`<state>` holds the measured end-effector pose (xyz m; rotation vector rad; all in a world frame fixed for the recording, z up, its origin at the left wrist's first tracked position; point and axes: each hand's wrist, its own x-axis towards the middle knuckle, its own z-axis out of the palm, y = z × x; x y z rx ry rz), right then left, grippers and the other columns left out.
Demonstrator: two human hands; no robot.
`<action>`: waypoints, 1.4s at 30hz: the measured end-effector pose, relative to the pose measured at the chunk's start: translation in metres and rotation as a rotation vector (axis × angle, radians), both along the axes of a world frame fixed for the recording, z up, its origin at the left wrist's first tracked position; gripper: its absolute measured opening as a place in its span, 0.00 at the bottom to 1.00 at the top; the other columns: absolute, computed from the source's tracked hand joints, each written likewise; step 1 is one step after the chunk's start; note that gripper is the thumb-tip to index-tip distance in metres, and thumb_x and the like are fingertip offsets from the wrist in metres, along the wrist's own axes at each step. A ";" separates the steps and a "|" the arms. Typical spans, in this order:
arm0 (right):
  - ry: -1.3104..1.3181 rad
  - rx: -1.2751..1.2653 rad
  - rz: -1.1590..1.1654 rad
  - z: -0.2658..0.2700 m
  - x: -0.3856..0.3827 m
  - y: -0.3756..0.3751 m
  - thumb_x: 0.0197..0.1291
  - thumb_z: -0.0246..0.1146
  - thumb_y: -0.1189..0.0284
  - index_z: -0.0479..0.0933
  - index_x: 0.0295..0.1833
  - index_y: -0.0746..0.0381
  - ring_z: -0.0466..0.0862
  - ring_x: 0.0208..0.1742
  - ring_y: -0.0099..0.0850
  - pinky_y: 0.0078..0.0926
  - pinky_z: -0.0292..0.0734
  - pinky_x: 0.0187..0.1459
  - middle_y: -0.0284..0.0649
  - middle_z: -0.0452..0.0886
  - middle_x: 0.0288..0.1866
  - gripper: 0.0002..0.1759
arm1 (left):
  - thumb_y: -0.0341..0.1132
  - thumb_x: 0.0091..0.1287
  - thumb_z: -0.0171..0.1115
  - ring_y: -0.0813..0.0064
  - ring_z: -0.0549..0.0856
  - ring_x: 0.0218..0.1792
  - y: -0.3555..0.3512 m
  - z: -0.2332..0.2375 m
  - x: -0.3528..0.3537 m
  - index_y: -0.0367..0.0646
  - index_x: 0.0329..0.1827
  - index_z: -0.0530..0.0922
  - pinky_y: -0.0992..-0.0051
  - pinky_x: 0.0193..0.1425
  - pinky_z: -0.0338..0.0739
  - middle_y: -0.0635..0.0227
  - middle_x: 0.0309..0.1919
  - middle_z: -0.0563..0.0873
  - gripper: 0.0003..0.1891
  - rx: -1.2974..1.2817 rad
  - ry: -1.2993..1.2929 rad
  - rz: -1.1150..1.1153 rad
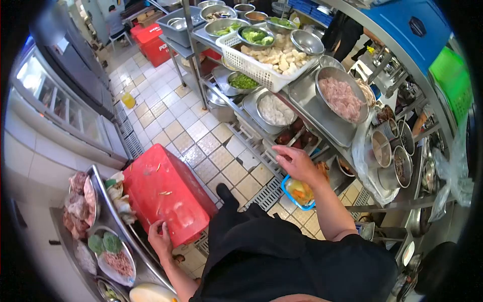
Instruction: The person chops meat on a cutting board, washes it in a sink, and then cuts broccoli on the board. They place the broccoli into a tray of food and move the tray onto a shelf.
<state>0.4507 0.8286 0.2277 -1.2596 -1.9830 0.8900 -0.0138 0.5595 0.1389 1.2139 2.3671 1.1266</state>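
Note:
My left hand (160,240) hangs beside the near corner of a large red plastic box (163,189), its fingers loosely bent and apart with nothing in them. Scraps of food lie on top of that box. Out to the right, my right hand (298,165) is empty, fingers stretched forward and thumb apart. It overlaps the lower shelf in this view, near a metal bowl of pale food in liquid (275,108). Below it on the floor stands a blue basket (300,194) holding yellow and orange pieces.
Cauliflower fills a white basket (251,65) on the steel rack, with a bowl of raw pink meat (342,95) beside it. Along the left counter are a bowl of meat and broccoli (116,257) and larger meat pieces (78,209). A glass-door fridge (60,108) lines the tiled aisle (198,146).

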 end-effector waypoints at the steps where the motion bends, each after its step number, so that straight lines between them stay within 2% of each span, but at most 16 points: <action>1: -0.032 0.003 0.002 0.009 -0.007 0.010 0.70 0.67 0.69 0.84 0.64 0.61 0.92 0.52 0.42 0.36 0.86 0.53 0.51 0.89 0.57 0.19 | 0.29 0.73 0.69 0.70 0.87 0.40 0.015 -0.011 -0.013 0.34 0.48 0.87 0.71 0.49 0.82 0.61 0.40 0.89 0.07 -0.003 -0.018 0.002; 6: -0.044 -0.059 -0.194 0.043 -0.016 0.069 0.69 0.70 0.69 0.85 0.64 0.59 0.89 0.44 0.29 0.28 0.84 0.50 0.44 0.92 0.49 0.19 | 0.31 0.74 0.69 0.72 0.87 0.39 0.121 -0.032 -0.075 0.33 0.48 0.87 0.70 0.49 0.82 0.62 0.38 0.90 0.08 -0.027 -0.007 -0.043; 12: -0.085 0.068 -0.365 0.131 -0.040 0.148 0.71 0.70 0.68 0.85 0.66 0.58 0.89 0.43 0.29 0.29 0.85 0.51 0.41 0.92 0.49 0.20 | 0.31 0.73 0.69 0.62 0.89 0.42 0.293 -0.024 -0.147 0.35 0.49 0.87 0.66 0.52 0.83 0.55 0.40 0.90 0.09 -0.008 -0.044 -0.140; 14: -0.200 0.171 -0.352 0.151 -0.059 0.185 0.70 0.71 0.69 0.84 0.67 0.57 0.90 0.46 0.32 0.31 0.85 0.53 0.42 0.91 0.50 0.21 | 0.31 0.73 0.69 0.62 0.89 0.42 0.350 -0.007 -0.151 0.36 0.49 0.87 0.66 0.49 0.83 0.56 0.40 0.90 0.08 0.031 0.147 -0.302; 18: -0.308 0.276 -0.213 0.174 -0.084 0.277 0.69 0.69 0.69 0.82 0.70 0.55 0.89 0.54 0.40 0.36 0.83 0.60 0.46 0.89 0.56 0.24 | 0.31 0.73 0.69 0.63 0.89 0.43 0.443 0.011 -0.132 0.36 0.50 0.87 0.66 0.47 0.82 0.57 0.41 0.90 0.09 0.143 0.041 -0.455; 21: -0.601 0.343 -0.052 0.174 -0.088 0.352 0.69 0.66 0.69 0.76 0.77 0.51 0.83 0.67 0.48 0.44 0.79 0.69 0.51 0.82 0.70 0.30 | 0.32 0.74 0.69 0.66 0.90 0.42 0.482 0.011 -0.129 0.35 0.52 0.87 0.69 0.52 0.83 0.57 0.40 0.91 0.11 0.066 -0.062 -0.492; 23: -0.752 0.257 0.028 0.158 -0.089 0.394 0.66 0.66 0.71 0.72 0.80 0.45 0.75 0.76 0.52 0.47 0.72 0.77 0.51 0.72 0.80 0.36 | 0.33 0.74 0.69 0.66 0.90 0.41 0.492 -0.024 -0.150 0.35 0.53 0.87 0.68 0.52 0.83 0.57 0.40 0.91 0.11 0.021 -0.062 -0.470; 26: -0.841 0.184 0.117 0.139 -0.079 0.439 0.64 0.66 0.71 0.70 0.82 0.42 0.73 0.78 0.53 0.47 0.73 0.76 0.49 0.68 0.83 0.39 | 0.34 0.74 0.70 0.67 0.89 0.40 0.481 -0.095 -0.193 0.33 0.51 0.86 0.67 0.50 0.83 0.56 0.39 0.91 0.12 -0.113 -0.061 -0.404; 29: -0.713 0.102 0.066 0.142 -0.084 0.454 0.60 0.69 0.71 0.77 0.72 0.52 0.76 0.75 0.50 0.43 0.75 0.74 0.49 0.72 0.78 0.32 | 0.39 0.74 0.68 0.59 0.91 0.44 0.424 -0.184 -0.238 0.32 0.50 0.86 0.63 0.52 0.83 0.49 0.41 0.91 0.15 -0.368 -0.204 -0.302; 32: -0.536 0.085 0.023 0.133 -0.068 0.472 0.57 0.71 0.74 0.79 0.58 0.62 0.82 0.68 0.44 0.37 0.77 0.69 0.47 0.80 0.67 0.22 | 0.36 0.75 0.66 0.59 0.89 0.39 0.345 -0.286 -0.275 0.32 0.43 0.82 0.62 0.46 0.82 0.55 0.35 0.90 0.12 -0.475 -0.368 -0.244; 34: -0.443 0.077 -0.065 0.135 -0.055 0.480 0.57 0.71 0.76 0.78 0.55 0.63 0.82 0.61 0.37 0.34 0.78 0.64 0.42 0.83 0.58 0.20 | 0.35 0.75 0.66 0.60 0.88 0.38 0.323 -0.295 -0.283 0.33 0.42 0.82 0.62 0.45 0.81 0.56 0.34 0.89 0.11 -0.774 -0.104 -0.365; 35: -0.408 0.093 -0.121 0.143 -0.058 0.478 0.57 0.71 0.77 0.78 0.54 0.62 0.81 0.46 0.26 0.27 0.78 0.49 0.33 0.82 0.46 0.18 | 0.34 0.75 0.66 0.60 0.88 0.38 0.322 -0.292 -0.281 0.33 0.42 0.82 0.62 0.44 0.81 0.56 0.34 0.89 0.11 -0.869 -0.034 -0.399; 36: -0.415 0.091 -0.135 0.152 -0.058 0.478 0.57 0.71 0.77 0.78 0.54 0.62 0.81 0.46 0.26 0.27 0.78 0.49 0.33 0.82 0.46 0.18 | 0.34 0.75 0.66 0.60 0.88 0.37 0.325 -0.288 -0.281 0.33 0.41 0.81 0.61 0.44 0.81 0.57 0.34 0.89 0.10 -0.931 0.029 -0.439; 38: -0.377 -0.171 -0.292 0.167 -0.055 0.481 0.58 0.71 0.78 0.79 0.54 0.61 0.74 0.35 0.16 0.21 0.69 0.36 0.27 0.77 0.38 0.17 | 0.33 0.74 0.65 0.60 0.87 0.36 0.341 -0.291 -0.289 0.33 0.41 0.81 0.61 0.43 0.81 0.57 0.33 0.88 0.10 -0.995 0.103 -0.510; 39: -0.345 -0.100 -0.287 0.163 -0.049 0.482 0.60 0.71 0.78 0.79 0.55 0.60 0.68 0.30 0.12 0.18 0.62 0.31 0.24 0.73 0.34 0.17 | 0.33 0.74 0.65 0.61 0.87 0.36 0.351 -0.295 -0.297 0.33 0.40 0.80 0.61 0.42 0.80 0.58 0.33 0.88 0.09 -1.009 0.127 -0.544; 42: -0.340 -0.229 -0.476 0.172 -0.044 0.479 0.62 0.70 0.79 0.78 0.57 0.61 0.72 0.33 0.11 0.18 0.66 0.33 0.24 0.75 0.37 0.18 | 0.32 0.74 0.65 0.61 0.87 0.35 0.401 -0.309 -0.320 0.34 0.39 0.80 0.61 0.41 0.80 0.59 0.32 0.87 0.09 -0.980 0.216 -0.661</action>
